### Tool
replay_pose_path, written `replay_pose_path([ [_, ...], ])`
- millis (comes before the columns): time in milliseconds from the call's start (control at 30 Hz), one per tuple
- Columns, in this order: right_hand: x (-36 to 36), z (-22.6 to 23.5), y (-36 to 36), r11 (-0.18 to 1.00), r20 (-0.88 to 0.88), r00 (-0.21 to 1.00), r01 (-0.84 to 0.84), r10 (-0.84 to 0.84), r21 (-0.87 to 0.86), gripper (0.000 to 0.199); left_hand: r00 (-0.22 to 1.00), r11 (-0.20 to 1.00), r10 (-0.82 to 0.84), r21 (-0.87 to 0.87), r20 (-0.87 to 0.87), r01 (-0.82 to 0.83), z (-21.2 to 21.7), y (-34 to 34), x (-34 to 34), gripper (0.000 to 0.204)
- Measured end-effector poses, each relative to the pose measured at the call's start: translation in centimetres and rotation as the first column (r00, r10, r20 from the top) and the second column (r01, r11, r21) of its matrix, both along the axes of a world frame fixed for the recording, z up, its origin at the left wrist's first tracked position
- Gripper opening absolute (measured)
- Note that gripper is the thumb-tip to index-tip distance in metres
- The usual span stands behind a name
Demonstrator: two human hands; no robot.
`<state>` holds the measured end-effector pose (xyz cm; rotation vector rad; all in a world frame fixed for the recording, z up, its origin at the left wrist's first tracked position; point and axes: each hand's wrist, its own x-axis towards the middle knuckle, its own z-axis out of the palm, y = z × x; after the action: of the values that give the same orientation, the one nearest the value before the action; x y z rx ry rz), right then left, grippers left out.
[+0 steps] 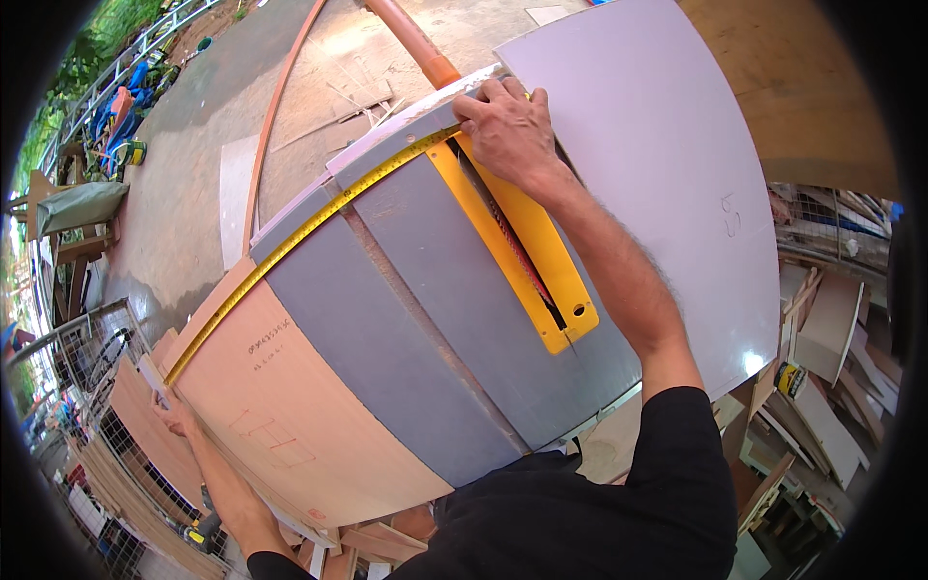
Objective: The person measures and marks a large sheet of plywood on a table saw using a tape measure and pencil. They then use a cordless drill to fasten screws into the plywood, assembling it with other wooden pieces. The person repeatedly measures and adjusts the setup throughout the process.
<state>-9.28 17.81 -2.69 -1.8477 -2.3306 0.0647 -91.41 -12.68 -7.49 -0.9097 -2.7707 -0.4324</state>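
Observation:
A yellow tape measure [307,230] is stretched along the far edge of a saw table, from my left hand to my right. The table has a grey metal top [425,251] and a light wooden board [319,387] at its left. My left hand [175,414] is closed at the board's far left corner, fingers at the tape's end. Over the far edge my right hand [510,126] curls round the tape's other end; its fingers hide most of what they grip. Just below that hand lies a yellow slotted insert [527,256] with a long dark slot.
A large pale panel [667,184] adjoins the table on the right. Beyond the far edge, an orange-brown pipe [416,43] and thin wood scraps [362,106] lie on the concrete floor. Stacked offcuts [831,387] fill the right side. A wire mesh cage [97,353] stands at left.

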Motion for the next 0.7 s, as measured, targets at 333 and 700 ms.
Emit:
replay_pose_path([
  [333,-0.3,0.6,0.2,0.998,0.002,1.000,0.028,-0.028,-0.057,0.011,0.997,0.998,0.068,0.016,0.035,-0.068,-0.1,0.0,0.2,0.055],
  [700,-0.9,1.7,0.2,0.995,-0.020,0.999,0.048,-0.050,-0.091,0.011,0.998,0.998,-0.001,0.069,-0.065,0.005,-0.9,-0.5,0.0,0.055],
])
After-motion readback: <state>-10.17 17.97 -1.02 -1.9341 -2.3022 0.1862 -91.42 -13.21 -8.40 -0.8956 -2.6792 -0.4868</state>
